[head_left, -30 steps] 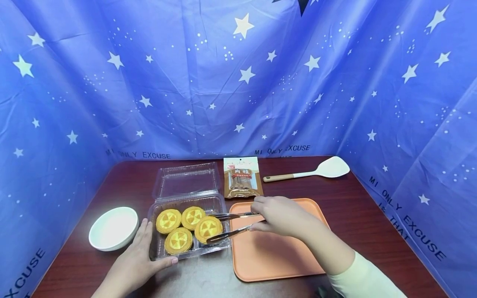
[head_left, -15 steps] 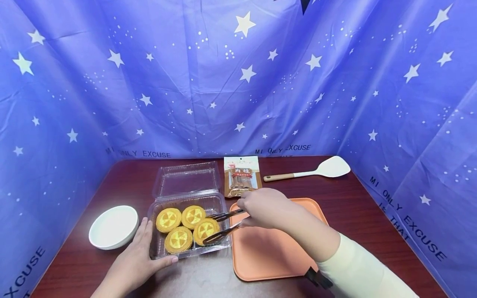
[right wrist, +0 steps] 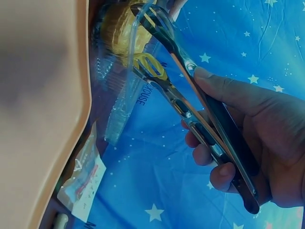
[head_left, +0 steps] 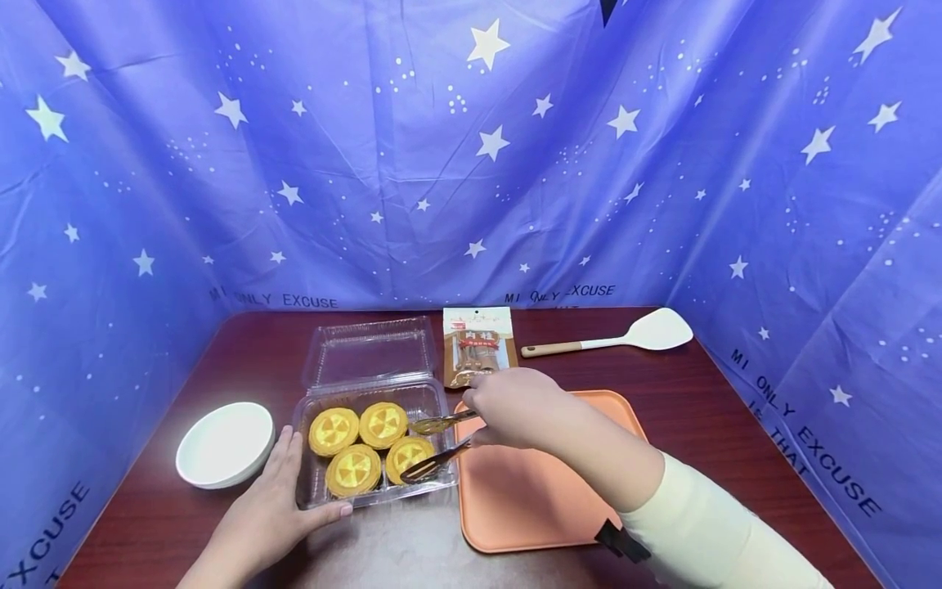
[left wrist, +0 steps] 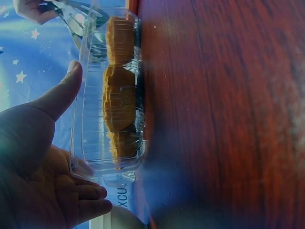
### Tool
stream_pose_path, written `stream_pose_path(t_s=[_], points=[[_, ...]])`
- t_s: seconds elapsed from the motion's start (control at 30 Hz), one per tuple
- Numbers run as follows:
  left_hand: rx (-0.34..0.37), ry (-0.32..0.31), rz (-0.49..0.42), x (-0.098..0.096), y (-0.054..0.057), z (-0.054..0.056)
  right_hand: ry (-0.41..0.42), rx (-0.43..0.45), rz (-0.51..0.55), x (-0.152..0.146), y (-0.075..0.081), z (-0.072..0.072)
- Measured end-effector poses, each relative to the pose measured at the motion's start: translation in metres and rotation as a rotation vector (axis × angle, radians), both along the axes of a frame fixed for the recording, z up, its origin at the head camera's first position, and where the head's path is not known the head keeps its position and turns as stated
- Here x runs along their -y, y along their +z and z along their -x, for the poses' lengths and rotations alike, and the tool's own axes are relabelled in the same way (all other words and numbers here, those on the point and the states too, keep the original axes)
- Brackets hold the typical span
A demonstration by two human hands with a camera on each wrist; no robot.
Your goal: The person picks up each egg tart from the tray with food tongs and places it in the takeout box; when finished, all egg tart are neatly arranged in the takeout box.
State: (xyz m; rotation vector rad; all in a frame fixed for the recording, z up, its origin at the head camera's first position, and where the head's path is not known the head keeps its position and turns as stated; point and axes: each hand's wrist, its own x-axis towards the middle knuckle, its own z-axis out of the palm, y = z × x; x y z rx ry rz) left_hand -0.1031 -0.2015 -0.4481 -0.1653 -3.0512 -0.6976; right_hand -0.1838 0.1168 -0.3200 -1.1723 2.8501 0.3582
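Several round yellow tarts point(head_left: 353, 470) with pinwheel tops sit in a clear plastic container point(head_left: 432, 397), its lid point(head_left: 375, 356) folded back behind. My left hand point(head_left: 265, 511) rests at the container's front left corner, fingers straight along the side and thumb along the front. In the left wrist view the thumb touches the container's rim. My right hand point(head_left: 518, 409) grips metal tongs point(right wrist: 217, 117) over the right side of the container. The tongs' arms stand apart, one tip across the front right tart point(head_left: 410, 454), the other behind it.
An orange tray point(head_left: 540, 507) lies right of the container, under my right forearm. A white bowl point(head_left: 224, 446) stands on the left. Behind are a spice packet point(head_left: 478, 348) and a white spatula with a wooden handle point(head_left: 655, 331). A starry blue curtain point(head_left: 383, 147) encloses the table.
My right hand has shifted left with the tongs, and their tips have moved around the front right tart. The far arm has turned, its tip now away from the tart. My left hand stays put.
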Motion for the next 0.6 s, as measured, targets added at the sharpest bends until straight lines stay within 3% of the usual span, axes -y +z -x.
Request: stream_pose_path(t_s=[0.37,0.6], points=[[0.003,-0.002,0.003,-0.001,0.001,0.000,-0.084,0.036,0.048,-0.019,-0.015,0.001],[0.013,0.002,0.006,-0.001,0.001,-0.001,-0.115,0.129,0.095,-0.034,-0.032,0.000]])
